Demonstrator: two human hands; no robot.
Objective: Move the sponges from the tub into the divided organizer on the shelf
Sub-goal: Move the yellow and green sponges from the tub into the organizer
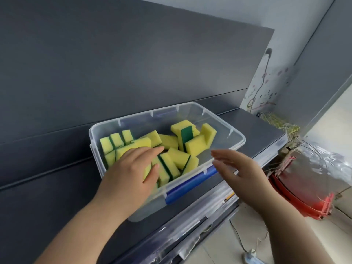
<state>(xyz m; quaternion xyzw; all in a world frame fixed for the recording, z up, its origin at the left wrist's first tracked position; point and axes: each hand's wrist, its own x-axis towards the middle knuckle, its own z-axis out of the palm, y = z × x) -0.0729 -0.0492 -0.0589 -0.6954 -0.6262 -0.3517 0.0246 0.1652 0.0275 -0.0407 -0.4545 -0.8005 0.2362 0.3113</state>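
Our left hand (131, 168), lower centre, lays near-straight fingers on the sponges (171, 143) heaped in the tub (224, 128), mid-frame on the shelf (266, 130); our right hand (240, 168) hovers beside its rim, fingers released. Step: picking. Next we must pinch one sponge; the organizer is unseen.

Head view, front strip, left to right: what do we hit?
left hand → tub's blue latch → right hand → red plastic object
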